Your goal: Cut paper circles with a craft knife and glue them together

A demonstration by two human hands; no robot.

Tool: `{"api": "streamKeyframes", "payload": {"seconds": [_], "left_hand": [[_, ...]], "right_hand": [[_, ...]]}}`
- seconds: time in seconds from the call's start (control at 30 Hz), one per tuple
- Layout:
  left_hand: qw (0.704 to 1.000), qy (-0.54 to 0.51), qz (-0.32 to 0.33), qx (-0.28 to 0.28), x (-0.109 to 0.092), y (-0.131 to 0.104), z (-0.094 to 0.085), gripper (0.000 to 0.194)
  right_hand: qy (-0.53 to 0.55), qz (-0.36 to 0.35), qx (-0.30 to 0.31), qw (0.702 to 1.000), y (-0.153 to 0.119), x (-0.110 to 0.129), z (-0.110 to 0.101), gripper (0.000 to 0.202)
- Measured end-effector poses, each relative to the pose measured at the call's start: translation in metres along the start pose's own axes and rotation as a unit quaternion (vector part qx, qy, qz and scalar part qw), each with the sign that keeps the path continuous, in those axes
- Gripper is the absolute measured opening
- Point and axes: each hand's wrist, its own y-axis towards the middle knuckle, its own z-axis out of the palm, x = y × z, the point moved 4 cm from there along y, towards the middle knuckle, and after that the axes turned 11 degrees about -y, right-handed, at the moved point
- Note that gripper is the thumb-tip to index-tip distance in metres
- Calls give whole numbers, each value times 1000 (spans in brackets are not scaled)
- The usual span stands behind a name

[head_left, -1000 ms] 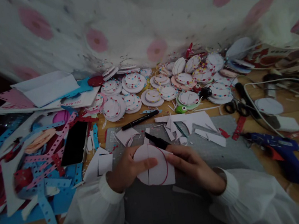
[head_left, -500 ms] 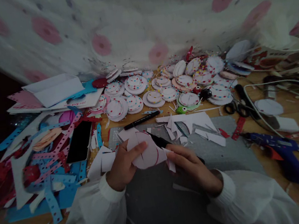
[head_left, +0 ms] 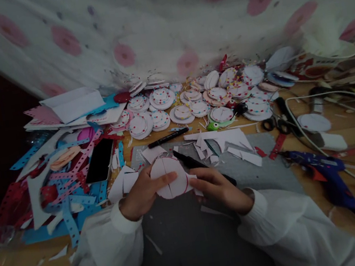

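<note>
My left hand [head_left: 141,193] grips a white disc [head_left: 168,183] by its left side, thumb flat on top. Thin dark lines cross the disc, and a dark red curve runs along its right edge. At that edge my right hand [head_left: 219,187] pinches a small white offcut [head_left: 192,178]; whether the offcut is still joined to the disc I cannot tell. Just behind the hands a long black tool [head_left: 190,160] lies slanting on the grey cutting mat [head_left: 179,231], its right part hidden by my right hand.
White scraps [head_left: 204,146] and a black marker [head_left: 168,137] lie behind the hands. Further back are several layered dotted discs [head_left: 161,97]. Dotted strips [head_left: 70,213] and a phone [head_left: 101,160] are left; scissors [head_left: 279,124], a blue glue gun [head_left: 335,180] and a cable [head_left: 310,145] are right.
The disc has turned to look rounder, and the offcut hanging at its right shows less. My right hand has moved slightly left and up, and the whole view has shifted a little.
</note>
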Motion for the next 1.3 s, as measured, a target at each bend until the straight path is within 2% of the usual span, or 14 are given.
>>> {"api": "streamKeyframes", "payload": {"seconds": [0.2, 0.43, 0.67, 0.8, 0.87, 0.97, 1.07, 1.1, 1.2, 1.3], "left_hand": [[1000, 9, -19, 21, 4, -1, -1, 34], [999, -16, -15, 43, 11, -1, -4, 28], [999, -40, -20, 22, 15, -10, -8, 33], [994, -108, -27, -4, 21, -23, -10, 40], [992, -122, -21, -13, 22, -31, -15, 40], [990, -133, 4, -51, 17, -42, -27, 37], [979, -160, 50, -117, 10, -49, -42, 35], [975, -170, 61, -133, 9, -49, -44, 33], [968, -187, 72, -151, 11, -45, -43, 29], [975, -161, 87, -128, 15, -37, -31, 31]], "right_hand": [[4, -19, 33, 999, -1, -6, 0, 38], [5, -17, 38, 999, 1, -19, 0, 39], [37, -1, 54, 998, 1, -23, 10, 39], [68, -37, 90, 993, -1, -20, 26, 45], [25, -51, 94, 994, -2, -19, 32, 47], [-156, -89, 51, 982, -2, -17, 32, 38], [-338, -187, 17, 922, -2, -11, 33, 20], [-373, -216, 16, 902, -3, -10, 34, 24], [-414, -255, -3, 874, -5, -7, 35, 42], [-376, -234, -62, 895, -6, -4, 28, 30]]}}
